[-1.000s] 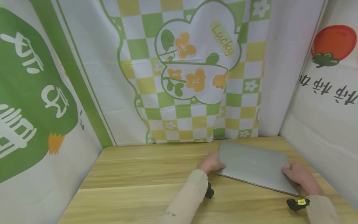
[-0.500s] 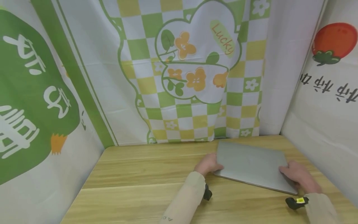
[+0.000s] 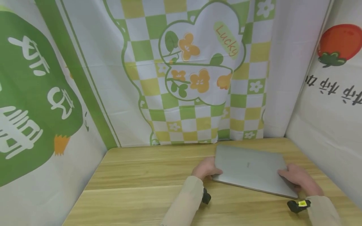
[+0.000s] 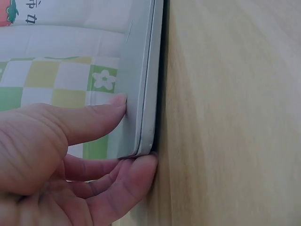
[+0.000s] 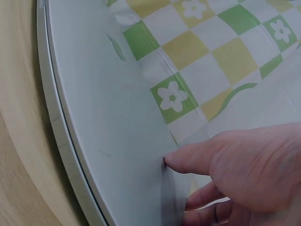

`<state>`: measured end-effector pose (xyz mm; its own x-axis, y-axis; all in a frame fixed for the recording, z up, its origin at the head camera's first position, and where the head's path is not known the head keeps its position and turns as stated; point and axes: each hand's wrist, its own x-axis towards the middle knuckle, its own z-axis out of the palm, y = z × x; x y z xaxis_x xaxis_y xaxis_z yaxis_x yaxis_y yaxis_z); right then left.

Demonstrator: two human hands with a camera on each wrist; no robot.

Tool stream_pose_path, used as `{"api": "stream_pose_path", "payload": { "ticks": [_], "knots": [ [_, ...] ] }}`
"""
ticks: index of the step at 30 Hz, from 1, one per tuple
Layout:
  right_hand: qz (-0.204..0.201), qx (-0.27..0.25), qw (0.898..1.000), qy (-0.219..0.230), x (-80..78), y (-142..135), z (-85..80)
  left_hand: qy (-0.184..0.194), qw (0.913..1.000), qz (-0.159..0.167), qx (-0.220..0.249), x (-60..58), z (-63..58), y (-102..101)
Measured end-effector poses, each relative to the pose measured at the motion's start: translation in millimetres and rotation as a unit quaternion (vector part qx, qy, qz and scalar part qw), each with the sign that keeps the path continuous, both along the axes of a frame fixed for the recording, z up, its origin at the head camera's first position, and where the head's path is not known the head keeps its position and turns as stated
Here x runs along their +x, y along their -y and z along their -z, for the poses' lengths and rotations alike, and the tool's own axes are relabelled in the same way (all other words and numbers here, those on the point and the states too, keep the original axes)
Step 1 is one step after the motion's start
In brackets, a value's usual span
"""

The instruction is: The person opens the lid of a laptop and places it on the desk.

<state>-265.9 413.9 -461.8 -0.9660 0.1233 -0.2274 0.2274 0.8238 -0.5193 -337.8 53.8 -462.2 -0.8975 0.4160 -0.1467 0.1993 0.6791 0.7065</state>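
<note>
A closed silver laptop (image 3: 251,169) lies at the right part of the wooden table, its lid facing up and its front edge slanting down to the right. My left hand (image 3: 206,168) grips its left side near the front corner. In the left wrist view the thumb presses the lid while the fingers (image 4: 127,190) curl under the corner. On the opposite side my right hand (image 3: 301,178) pinches the laptop's edge. The right wrist view shows that thumb (image 5: 188,159) on the lid, with the other fingers partly hidden below.
The wooden table (image 3: 135,175) stretches to the left of the laptop. Behind it hangs a checkered green and yellow cloth (image 3: 192,122). Printed cloth walls stand at the left (image 3: 93,138) and right (image 3: 316,125). A black wrist camera (image 3: 298,205) sits below the right hand.
Both hands and the laptop have shifted a little to the left across the table. The grip of each hand looks the same. The head view has turned slightly.
</note>
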Motion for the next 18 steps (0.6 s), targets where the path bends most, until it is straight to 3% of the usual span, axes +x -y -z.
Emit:
{"api": "stream_pose_path", "payload": {
  "ticks": [18],
  "knots": [
    [-0.021, 0.016, 1.0, -0.006, -4.2, 14.8, 0.3, -0.001, 0.9999, -0.011, -0.001, 10.5, -6.7, 19.8]
  ]
}}
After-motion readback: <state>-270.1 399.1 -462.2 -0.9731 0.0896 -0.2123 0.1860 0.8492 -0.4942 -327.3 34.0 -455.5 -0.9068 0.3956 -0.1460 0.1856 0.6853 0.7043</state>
